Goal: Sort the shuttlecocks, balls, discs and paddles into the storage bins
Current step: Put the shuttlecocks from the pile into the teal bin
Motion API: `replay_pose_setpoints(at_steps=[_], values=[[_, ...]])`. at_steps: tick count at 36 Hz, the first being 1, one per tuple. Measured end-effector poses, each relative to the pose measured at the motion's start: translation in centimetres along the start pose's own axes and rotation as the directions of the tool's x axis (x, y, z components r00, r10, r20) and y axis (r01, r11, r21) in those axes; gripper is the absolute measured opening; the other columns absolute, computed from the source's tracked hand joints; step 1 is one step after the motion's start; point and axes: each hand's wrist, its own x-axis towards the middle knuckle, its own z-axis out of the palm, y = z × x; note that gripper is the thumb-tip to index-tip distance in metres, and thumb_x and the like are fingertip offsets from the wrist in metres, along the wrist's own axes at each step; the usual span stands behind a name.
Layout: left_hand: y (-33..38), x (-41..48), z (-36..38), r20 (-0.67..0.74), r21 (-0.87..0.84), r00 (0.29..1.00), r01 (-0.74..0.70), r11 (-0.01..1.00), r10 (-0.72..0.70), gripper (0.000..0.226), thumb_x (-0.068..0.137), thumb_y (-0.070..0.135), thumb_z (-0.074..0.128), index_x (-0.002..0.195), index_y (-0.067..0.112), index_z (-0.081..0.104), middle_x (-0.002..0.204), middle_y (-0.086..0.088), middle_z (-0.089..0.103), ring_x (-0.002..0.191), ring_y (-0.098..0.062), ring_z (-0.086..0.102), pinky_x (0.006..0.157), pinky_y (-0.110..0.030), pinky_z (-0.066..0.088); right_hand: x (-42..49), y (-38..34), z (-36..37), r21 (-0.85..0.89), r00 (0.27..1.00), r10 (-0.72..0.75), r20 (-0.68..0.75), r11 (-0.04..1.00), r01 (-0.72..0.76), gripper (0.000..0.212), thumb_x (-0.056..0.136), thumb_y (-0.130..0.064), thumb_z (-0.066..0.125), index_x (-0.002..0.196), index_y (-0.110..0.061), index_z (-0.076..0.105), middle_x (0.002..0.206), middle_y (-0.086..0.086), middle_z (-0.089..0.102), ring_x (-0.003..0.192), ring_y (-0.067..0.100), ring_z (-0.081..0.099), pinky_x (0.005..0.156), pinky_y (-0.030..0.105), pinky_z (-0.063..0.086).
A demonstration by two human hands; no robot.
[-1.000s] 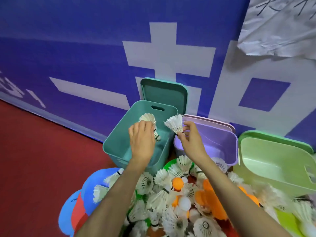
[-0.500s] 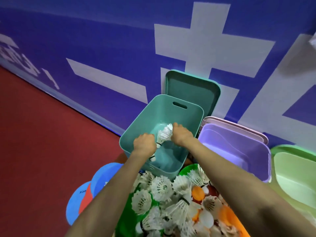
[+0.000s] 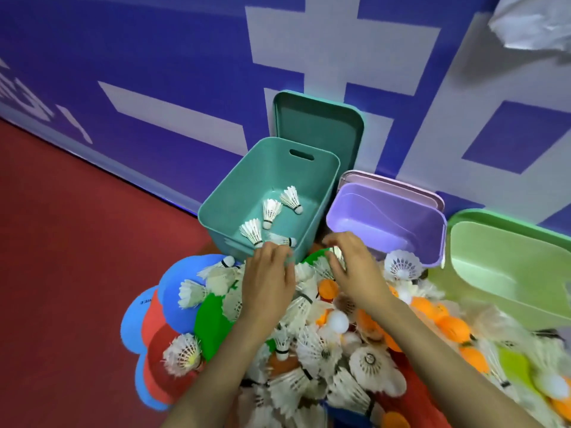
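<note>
Left hand (image 3: 268, 287), right hand (image 3: 355, 274): fingers loosely apart, empty | Risk: interlocked shuttlecocks (image 3: 319, 350) may drag orange balls (image 3: 452, 330) into teal bin (image 3: 247, 180).

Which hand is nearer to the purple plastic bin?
Right. The right hand is at the purple plastic bin, before its near-left corner; the left hand is farther left, by the teal plastic bin.

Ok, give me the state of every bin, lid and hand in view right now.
Teal bin, open, upright, four shuttlecocks inside.
Teal lid, off, leaning on the wall.
Purple bin, open, pink lid behind it.
Green bin, open, green lid behind it.
Left hand, grip relaxed, over the pile.
Right hand, grip relaxed, blurred, nothing visibly held.
</note>
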Motion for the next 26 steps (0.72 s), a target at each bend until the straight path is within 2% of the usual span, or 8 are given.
replay_pose_setpoints(at_steps=[2, 4, 8, 12, 16, 20, 22, 26], values=[[-0.5, -1.5, 0.3, 0.052, 0.002, 0.998, 0.043, 0.999, -0.043, 0.016, 0.077, 0.012, 0.069, 0.092, 0.013, 0.063, 0.090, -0.007, 0.056, 0.083, -0.029, 0.059, 0.069, -0.039, 0.049, -1.3, 0.4, 0.6, -0.007, 0.988, -0.019, 0.156, 1.000, 0.020, 0.032, 0.088, -0.017, 0.039, 0.110, -0.010, 0.061, 0.107, 0.009, 0.056, 0.102, 0.029, 0.053, 0.089, 0.031, 0.038], [-0.9, -2.5, 0.4, 0.097, 0.002, 0.990, 0.103, 0.995, -0.103, 0.015, 0.079, 0.013, 0.068, 0.093, 0.012, 0.064, 0.092, -0.009, 0.055, 0.086, -0.030, 0.058, 0.072, -0.039, 0.048, -1.8, 0.5, 1.3, -0.021, 0.962, -0.033, 0.269, 0.999, 0.040, 0.045, 0.084, -0.020, 0.030, 0.115, -0.010, 0.062, 0.114, 0.012, 0.055, 0.109, 0.030, 0.051, 0.094, 0.035, 0.039], [-1.8, -3.5, 0.6, 0.211, 0.124, 0.951, 0.202, 0.972, -0.225, 0.026, 0.087, 0.026, 0.061, 0.110, 0.013, 0.057, 0.110, -0.008, 0.051, 0.108, -0.027, 0.049, 0.089, -0.037, 0.039, -1.5, 0.1, 2.5, -0.134, 0.943, -0.065, 0.326, 0.984, 0.114, 0.043, 0.086, -0.002, 0.048, 0.127, -0.015, 0.057, 0.128, 0.013, 0.046, 0.123, 0.033, 0.041, 0.102, 0.038, 0.034], [-2.5, -3.7, 0.9, 0.298, 0.182, 0.911, 0.237, 0.954, -0.283, 0.035, 0.090, 0.032, 0.055, 0.120, 0.013, 0.055, 0.120, -0.008, 0.050, 0.118, -0.027, 0.042, 0.098, -0.038, 0.036, -0.8, -0.1, 3.0, -0.285, 0.919, -0.017, 0.394, 0.948, 0.139, 0.040, 0.088, -0.009, 0.054, 0.126, -0.019, 0.055, 0.134, 0.007, 0.041, 0.129, 0.026, 0.033, 0.102, 0.032, 0.030], [-2.8, -3.0, 1.2, 0.359, 0.167, 0.882, 0.260, 0.951, -0.305, 0.032, 0.092, 0.031, 0.053, 0.119, 0.017, 0.061, 0.123, -0.007, 0.054, 0.119, -0.026, 0.043, 0.101, -0.037, 0.036, -1.4, 0.3, 2.8, -0.304, 0.935, -0.014, 0.355, 0.944, 0.130, 0.024, 0.091, -0.009, 0.049, 0.112, -0.007, 0.062, 0.124, 0.009, 0.049, 0.118, 0.027, 0.043, 0.095, 0.030, 0.035], [-2.9, -2.7, 1.5, 0.367, 0.176, 0.893, 0.208, 0.962, -0.260, 0.026, 0.092, 0.023, 0.048, 0.105, 0.019, 0.070, 0.114, -0.005, 0.062, 0.107, -0.025, 0.052, 0.092, -0.032, 0.040, -2.6, 0.8, 2.0, -0.273, 0.967, 0.041, 0.252, 0.962, 0.031, 0.023, 0.091, -0.006, 0.048, 0.109, -0.004, 0.064, 0.121, 0.007, 0.054, 0.115, 0.026, 0.048, 0.086, 0.030, 0.039], [-2.8, -2.8, 1.6, 0.347, 0.173, 0.909, 0.179, 0.969, -0.230, 0.027, 0.090, 0.016, 0.046, 0.099, 0.017, 0.071, 0.109, -0.004, 0.064, 0.101, -0.023, 0.055, 0.088, -0.031, 0.041, -3.1, 0.8, 1.5, -0.223, 0.979, 0.080, 0.187, 0.974, -0.037, 0.021, 0.093, -0.009, 0.051, 0.108, -0.006, 0.064, 0.119, 0.005, 0.056, 0.112, 0.024, 0.051, 0.081, 0.029, 0.041], [-2.8, -3.1, 1.9, 0.302, 0.217, 0.932, 0.138, 0.966, -0.201, 0.028, 0.092, 0.016, 0.043, 0.104, 0.016, 0.069, 0.110, -0.002, 0.062, 0.102, -0.021, 0.054, 0.089, -0.031, 0.038, -3.6, 1.0, 0.9, -0.080, 0.983, 0.162, 0.086, 0.985, -0.155, 0.012, 0.092, -0.013, 0.056, 0.099, -0.007, 0.064, 0.111, 0.005, 0.059, 0.100, 0.023, 0.057, 0.077, 0.029, 0.042]])
